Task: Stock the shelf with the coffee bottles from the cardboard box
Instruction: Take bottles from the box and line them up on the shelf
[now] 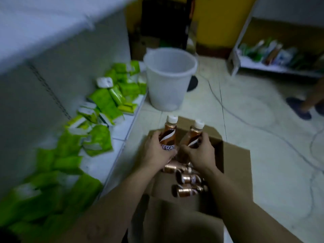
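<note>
Brown coffee bottle (168,133) gripped by left hand (158,151); right hand (199,153) fingers curled round second bottle (192,135).

Only one view is given, taken from a wide-angle camera worn on the head. The scene is looked at forward and steeply downward, toward the floor (254,111). The left hand (157,151) and right hand (199,155) are framed close, just below the centre, above an open cardboard box (236,163); a bottle (169,135) is gripped in each, near enough that letters on the left label can be read. A low shelf (121,130) is caught, blurred, along the left side. A bucket (168,79) and a second shelf (254,66) are seen farther off, near the top.
</note>
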The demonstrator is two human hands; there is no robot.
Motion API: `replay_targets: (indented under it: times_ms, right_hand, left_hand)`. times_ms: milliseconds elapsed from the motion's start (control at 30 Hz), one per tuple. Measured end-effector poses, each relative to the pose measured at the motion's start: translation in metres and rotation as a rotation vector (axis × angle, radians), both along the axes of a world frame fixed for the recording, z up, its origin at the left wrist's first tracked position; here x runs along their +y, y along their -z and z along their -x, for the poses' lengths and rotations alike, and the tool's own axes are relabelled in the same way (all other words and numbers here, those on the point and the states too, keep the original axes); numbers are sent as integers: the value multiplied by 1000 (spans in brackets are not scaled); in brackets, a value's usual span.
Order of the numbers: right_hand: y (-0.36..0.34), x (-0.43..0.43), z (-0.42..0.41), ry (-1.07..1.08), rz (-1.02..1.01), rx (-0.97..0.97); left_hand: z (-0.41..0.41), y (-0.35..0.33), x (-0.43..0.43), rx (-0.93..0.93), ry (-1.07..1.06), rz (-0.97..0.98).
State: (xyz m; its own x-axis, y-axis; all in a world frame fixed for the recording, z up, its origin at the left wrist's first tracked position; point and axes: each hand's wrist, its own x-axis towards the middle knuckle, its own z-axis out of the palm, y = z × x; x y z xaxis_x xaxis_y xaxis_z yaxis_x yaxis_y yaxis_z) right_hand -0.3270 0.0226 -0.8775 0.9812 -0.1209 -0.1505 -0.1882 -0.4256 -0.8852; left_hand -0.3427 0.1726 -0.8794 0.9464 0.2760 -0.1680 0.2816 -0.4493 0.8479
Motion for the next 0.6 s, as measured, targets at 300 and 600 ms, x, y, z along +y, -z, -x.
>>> replay_targets:
  times_ms: [300,600]
  right_hand:
    - [-221,69,66,-443,-96,-420]
    - [-338,178,101,-636,-247,-601]
  left_hand:
    - [90,-212,90,-449,-148,-139]
    - [181,-349,188,-639,-279,-360]
